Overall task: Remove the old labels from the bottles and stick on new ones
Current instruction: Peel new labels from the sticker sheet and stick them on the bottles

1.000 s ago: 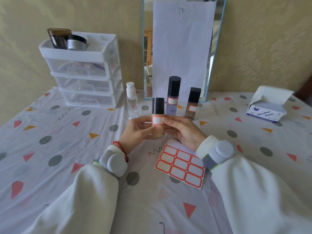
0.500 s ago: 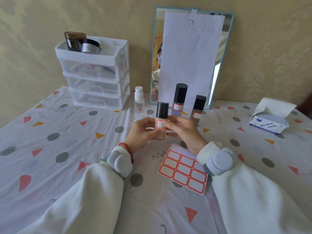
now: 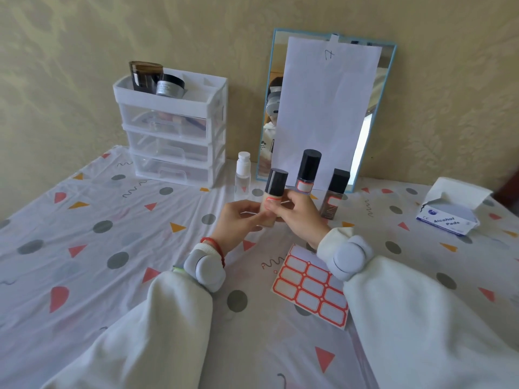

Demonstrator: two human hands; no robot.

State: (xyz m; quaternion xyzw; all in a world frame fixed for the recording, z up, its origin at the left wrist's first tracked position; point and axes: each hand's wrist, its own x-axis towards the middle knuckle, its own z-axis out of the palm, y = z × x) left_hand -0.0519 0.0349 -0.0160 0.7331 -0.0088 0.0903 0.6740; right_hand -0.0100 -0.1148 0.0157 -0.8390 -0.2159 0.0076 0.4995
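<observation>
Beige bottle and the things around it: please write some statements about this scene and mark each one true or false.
1. Both hands hold the beige bottle. True: the left hand and the right hand grip it.
2. The label sheet lies on the table. True.
3. The beige bottle has a white cap. False: its cap is black.
4. The alcohol pads box stands on the drawer unit. False: it lies on the table, far right.
5. Two black-capped bottles stand behind the hands. True: the tall bottle and the dark bottle.
</observation>
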